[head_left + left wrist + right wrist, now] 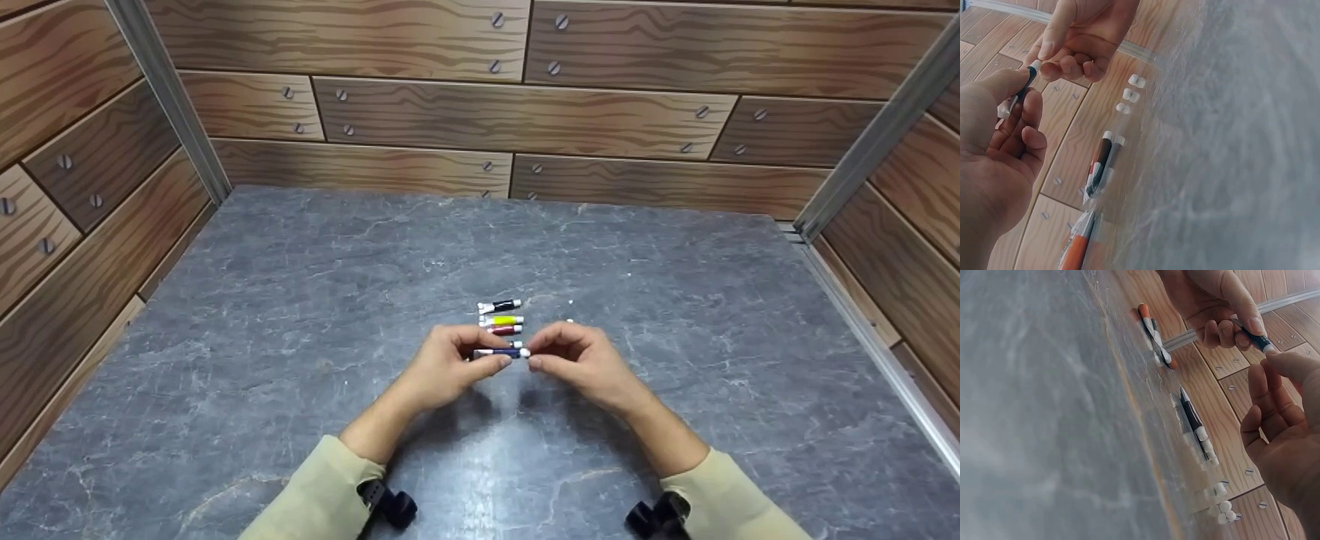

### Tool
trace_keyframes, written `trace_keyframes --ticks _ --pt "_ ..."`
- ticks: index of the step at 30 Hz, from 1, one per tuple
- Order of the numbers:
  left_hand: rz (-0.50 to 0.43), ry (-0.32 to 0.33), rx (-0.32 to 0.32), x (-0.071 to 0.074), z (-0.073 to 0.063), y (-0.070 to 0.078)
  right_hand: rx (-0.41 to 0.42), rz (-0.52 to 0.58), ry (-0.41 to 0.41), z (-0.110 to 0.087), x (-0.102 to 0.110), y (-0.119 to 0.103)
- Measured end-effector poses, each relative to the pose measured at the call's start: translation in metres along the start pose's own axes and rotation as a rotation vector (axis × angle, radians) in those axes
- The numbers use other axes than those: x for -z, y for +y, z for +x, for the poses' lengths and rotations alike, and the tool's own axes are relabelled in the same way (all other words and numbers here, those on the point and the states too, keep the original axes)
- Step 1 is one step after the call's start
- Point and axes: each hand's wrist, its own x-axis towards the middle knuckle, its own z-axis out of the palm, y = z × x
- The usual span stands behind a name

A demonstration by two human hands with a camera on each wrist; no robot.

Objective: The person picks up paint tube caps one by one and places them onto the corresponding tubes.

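My left hand [454, 364] grips a small dark blue paint tube [501, 352] between thumb and fingers, its crimped end toward the palm. At the tube's other end, my right hand [585, 367] pinches the white cap [1035, 65] with thumb and forefinger. Both hands are above the table, close in front of a short column of similar tubes. That column shows a black tube [504, 306], a yellow tube [504, 320] and a red tube [506, 330]. One more tube [516, 344] is mostly hidden behind the held one.
Small white caps [1224, 509] sit on the grey marbled table [330, 262], to the right of the tubes. In the right wrist view, an orange tube [1143, 310] lies among others. Wood-patterned walls [420, 112] with metal corner posts [165, 90] enclose the table.
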Motion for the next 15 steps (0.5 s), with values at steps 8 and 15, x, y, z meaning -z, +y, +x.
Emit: trace_keyframes --ticks 8,15 --pt "0.004 -0.008 0.006 -0.0002 0.0002 0.0009 -0.023 -0.027 0.002 0.0006 -0.0001 0.0000" --pt "0.020 -0.006 0.004 -0.0007 0.0006 0.0016 -0.065 -0.060 0.005 0.0008 0.0001 -0.0019"
